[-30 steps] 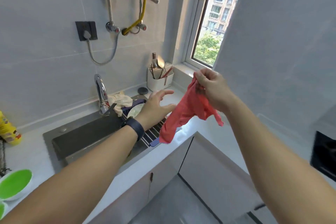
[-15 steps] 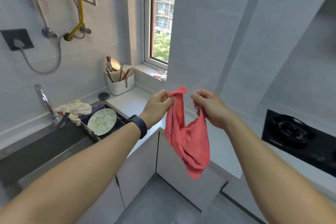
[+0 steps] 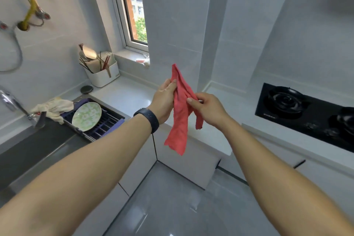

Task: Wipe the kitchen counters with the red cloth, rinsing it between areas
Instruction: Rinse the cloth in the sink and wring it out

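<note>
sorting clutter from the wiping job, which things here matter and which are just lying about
Job: red cloth, gripped by left hand and right hand; counter; faucet and sink for rinsing.

Lying about: green plate, beige rag, utensil holder, stove.

You have a red cloth (image 3: 180, 113) with no pattern on it. The band (image 3: 148, 119) on your wrist is dark blue. The plate (image 3: 86, 116) is light green with white flowers — it sits in a dark blue rack (image 3: 107, 125). The rag (image 3: 54, 108) by the tap is cream. The counter (image 3: 126, 97) is white, the stove (image 3: 306, 113) is shiny black, the pipe (image 3: 28, 2) on the wall is yellow — and the utensil holder (image 3: 104, 76) is white.
</note>
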`<state>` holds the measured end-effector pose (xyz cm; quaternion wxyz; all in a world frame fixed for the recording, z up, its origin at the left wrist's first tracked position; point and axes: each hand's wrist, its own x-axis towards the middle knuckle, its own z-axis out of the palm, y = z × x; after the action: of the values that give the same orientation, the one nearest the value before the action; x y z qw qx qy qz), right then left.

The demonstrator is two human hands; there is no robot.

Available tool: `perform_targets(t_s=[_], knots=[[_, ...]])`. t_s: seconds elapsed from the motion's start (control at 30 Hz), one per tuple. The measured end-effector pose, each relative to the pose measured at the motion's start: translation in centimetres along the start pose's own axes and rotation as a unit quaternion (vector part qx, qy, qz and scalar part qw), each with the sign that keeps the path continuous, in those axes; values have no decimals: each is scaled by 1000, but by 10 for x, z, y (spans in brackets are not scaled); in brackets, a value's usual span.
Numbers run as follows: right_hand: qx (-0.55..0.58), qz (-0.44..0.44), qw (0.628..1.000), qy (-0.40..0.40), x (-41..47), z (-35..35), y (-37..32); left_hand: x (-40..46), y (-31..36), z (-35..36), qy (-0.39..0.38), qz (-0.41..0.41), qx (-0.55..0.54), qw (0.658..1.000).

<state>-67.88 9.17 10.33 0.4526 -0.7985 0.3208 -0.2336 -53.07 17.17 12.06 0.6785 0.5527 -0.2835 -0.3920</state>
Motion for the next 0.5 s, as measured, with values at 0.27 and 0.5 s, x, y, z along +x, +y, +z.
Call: perform_targets(t_s=[0.27, 0.5], knots=[[26, -7, 997, 78, -6, -7, -9, -37, -42, 3, -145, -96, 77, 982], [-80, -30, 995, 49, -4, -62, -37, -28, -27, 17, -23, -24, 149, 988]])
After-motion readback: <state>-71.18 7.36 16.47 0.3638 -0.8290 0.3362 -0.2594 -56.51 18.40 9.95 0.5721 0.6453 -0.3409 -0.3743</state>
